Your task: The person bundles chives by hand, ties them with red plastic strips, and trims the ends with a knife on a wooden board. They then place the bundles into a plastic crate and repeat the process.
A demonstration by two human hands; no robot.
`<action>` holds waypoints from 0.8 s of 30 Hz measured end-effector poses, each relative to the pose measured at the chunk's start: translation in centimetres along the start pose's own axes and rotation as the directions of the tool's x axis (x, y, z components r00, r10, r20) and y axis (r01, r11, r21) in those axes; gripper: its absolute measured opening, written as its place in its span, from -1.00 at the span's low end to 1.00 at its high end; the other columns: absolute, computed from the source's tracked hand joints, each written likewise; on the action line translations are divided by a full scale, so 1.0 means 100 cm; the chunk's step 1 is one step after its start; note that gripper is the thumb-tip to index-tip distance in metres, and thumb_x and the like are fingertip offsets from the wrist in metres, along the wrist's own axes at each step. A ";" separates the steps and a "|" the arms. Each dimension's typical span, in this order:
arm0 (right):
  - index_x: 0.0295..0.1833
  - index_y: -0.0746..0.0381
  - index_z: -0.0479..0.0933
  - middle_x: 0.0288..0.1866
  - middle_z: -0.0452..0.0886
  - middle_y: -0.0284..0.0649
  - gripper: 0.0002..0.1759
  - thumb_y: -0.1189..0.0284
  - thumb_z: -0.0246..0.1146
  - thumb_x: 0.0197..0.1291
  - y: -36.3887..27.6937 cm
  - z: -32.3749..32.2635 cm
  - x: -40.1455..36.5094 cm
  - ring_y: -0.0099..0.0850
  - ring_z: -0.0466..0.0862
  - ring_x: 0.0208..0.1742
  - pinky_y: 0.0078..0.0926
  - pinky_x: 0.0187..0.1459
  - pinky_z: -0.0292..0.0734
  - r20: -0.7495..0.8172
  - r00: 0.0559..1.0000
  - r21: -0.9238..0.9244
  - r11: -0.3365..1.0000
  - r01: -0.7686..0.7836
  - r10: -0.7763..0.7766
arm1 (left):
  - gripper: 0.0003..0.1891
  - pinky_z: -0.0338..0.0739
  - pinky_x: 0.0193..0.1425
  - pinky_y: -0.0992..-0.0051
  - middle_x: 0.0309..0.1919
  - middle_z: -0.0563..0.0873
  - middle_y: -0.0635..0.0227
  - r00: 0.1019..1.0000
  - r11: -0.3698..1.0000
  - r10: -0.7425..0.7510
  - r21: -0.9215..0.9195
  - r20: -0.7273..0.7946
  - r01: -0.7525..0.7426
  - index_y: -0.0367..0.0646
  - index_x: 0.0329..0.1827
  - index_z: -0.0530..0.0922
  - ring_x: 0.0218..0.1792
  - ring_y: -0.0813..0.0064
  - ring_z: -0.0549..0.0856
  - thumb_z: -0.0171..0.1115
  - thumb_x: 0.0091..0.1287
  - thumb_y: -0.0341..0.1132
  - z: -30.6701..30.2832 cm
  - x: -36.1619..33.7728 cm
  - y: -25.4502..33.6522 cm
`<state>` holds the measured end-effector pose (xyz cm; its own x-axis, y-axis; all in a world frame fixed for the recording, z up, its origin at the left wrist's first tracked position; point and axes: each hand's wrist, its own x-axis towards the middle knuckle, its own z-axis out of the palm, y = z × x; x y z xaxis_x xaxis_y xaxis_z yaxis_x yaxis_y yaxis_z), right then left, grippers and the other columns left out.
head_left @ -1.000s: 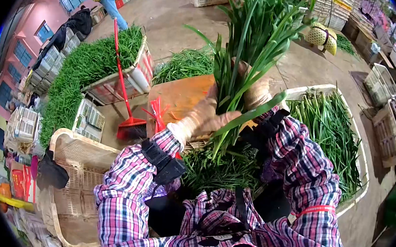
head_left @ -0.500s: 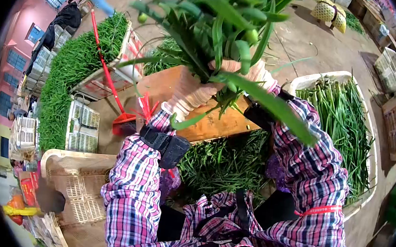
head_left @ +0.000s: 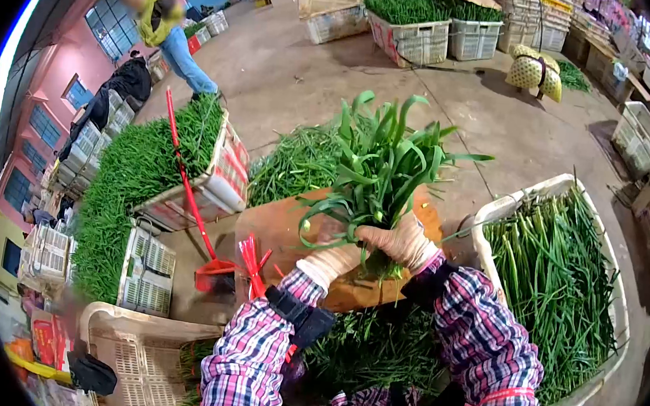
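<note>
A bunch of green leafy stems [head_left: 384, 162] with small buds stands upright above an orange-brown wooden board [head_left: 276, 226]. My right hand [head_left: 396, 241] is closed round its lower part, thumb across the stems. On the other side my left hand [head_left: 332, 247] also grips the bunch, slightly blurred and partly covered by leaves. Pale gloves or wraps cover both hands and wrists. Cut stem ends show just below the hands. More loose green stems [head_left: 378, 345] lie beneath the board, near my lap. Beside the board's left edge is a bundle of red strips [head_left: 252, 266].
At right, a white crate [head_left: 619, 333] holds long green stems. Left of the board stand a red-handled dustpan [head_left: 216, 275] and a crate heaped with greens [head_left: 149, 162]. A beige crate [head_left: 146, 358] sits front left. A person [head_left: 161, 31] stands far left.
The bunch and both hands have come down and away from my head toward the board. My view has tilted up, showing more floor and crates at the back.
</note>
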<state>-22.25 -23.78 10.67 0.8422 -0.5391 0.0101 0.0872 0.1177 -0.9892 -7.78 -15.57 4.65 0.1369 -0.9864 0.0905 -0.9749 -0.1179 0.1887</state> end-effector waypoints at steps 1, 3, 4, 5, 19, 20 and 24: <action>0.18 0.30 0.32 -0.14 0.61 -0.20 -0.33 0.47 0.46 -0.07 0.005 0.003 0.001 -0.46 0.63 -0.31 -0.50 -0.37 0.59 -0.028 0.992 0.024 0.992 0.120 -0.119 | -0.57 0.44 0.10 0.24 -0.04 0.65 0.23 0.999 0.989 -0.043 -0.139 -0.019 0.040 -0.05 0.04 0.55 0.03 0.21 0.57 0.19 0.16 -0.04 -0.005 -0.001 0.003; 0.10 0.32 0.39 -0.27 0.62 -0.23 -0.43 0.49 0.44 -0.05 -0.009 0.010 -0.008 -0.49 0.62 -0.42 -0.54 -0.52 0.56 -0.043 0.996 0.118 0.989 0.086 -0.081 | -0.61 0.51 -0.06 0.23 -0.14 0.68 0.20 0.966 0.964 -0.180 -0.164 0.183 0.211 -0.07 -0.03 0.59 -0.12 0.18 0.63 0.24 0.14 -0.07 -0.073 -0.022 0.044; 0.10 0.32 0.39 -0.27 0.62 -0.23 -0.43 0.49 0.44 -0.05 -0.014 0.012 -0.012 -0.49 0.62 -0.42 -0.54 -0.52 0.56 -0.038 0.995 0.114 0.988 0.101 -0.097 | -0.61 0.51 -0.06 0.23 -0.14 0.68 0.20 0.969 0.965 -0.180 -0.158 0.167 0.207 -0.07 -0.03 0.59 -0.12 0.18 0.63 0.24 0.14 -0.07 -0.056 -0.021 0.035; 0.07 0.32 0.42 -0.29 0.63 -0.24 -0.47 0.48 0.44 -0.04 -0.015 0.014 -0.016 -0.50 0.62 -0.42 -0.54 -0.54 0.56 -0.037 0.988 0.108 0.982 0.153 -0.149 | -0.60 0.51 -0.05 0.22 -0.14 0.67 0.19 0.993 0.977 -0.120 -0.178 0.018 0.121 -0.07 -0.02 0.59 -0.12 0.17 0.62 0.24 0.14 -0.06 -0.015 -0.017 0.017; 0.27 0.29 0.31 -0.01 0.58 -0.25 -0.22 0.44 0.49 -0.11 -0.031 0.090 -0.086 -0.45 0.57 -0.02 -0.47 0.02 0.50 0.479 0.862 0.219 0.974 0.065 -0.166 | -0.35 0.29 0.38 0.39 0.22 0.49 0.30 0.980 -0.030 0.070 -0.982 0.184 0.186 -0.21 0.30 0.34 0.19 0.44 0.46 0.33 0.22 -0.08 -0.154 -0.169 0.055; 0.30 0.28 0.28 0.05 0.56 -0.24 -0.15 0.41 0.52 -0.14 -0.015 0.096 -0.082 -0.43 0.56 0.00 -0.45 0.03 0.50 0.513 0.825 0.269 0.957 0.107 -0.236 | -0.31 0.30 0.37 0.38 0.22 0.48 0.32 0.996 0.336 -0.053 -0.938 0.066 0.080 -0.19 0.29 0.35 0.19 0.44 0.46 0.41 0.15 -0.08 -0.163 -0.185 0.058; 0.33 0.27 0.27 0.12 0.55 -0.19 -0.08 0.33 0.57 -0.17 -0.007 0.120 -0.088 -0.41 0.54 0.04 -0.40 0.07 0.50 0.642 0.757 -0.040 0.980 0.197 -0.126 | -0.72 0.51 -0.06 0.56 -0.24 0.67 0.46 0.980 -0.122 0.087 -0.974 0.179 0.189 -0.19 -0.07 0.62 -0.21 0.61 0.60 0.35 0.23 -0.24 -0.154 -0.213 0.056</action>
<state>-23.28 -9.10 12.99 0.9675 0.1124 0.2265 0.2305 -0.0240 -0.9728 -13.42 6.54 18.83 0.0180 -0.9974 -0.0701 0.3157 -0.0609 0.9469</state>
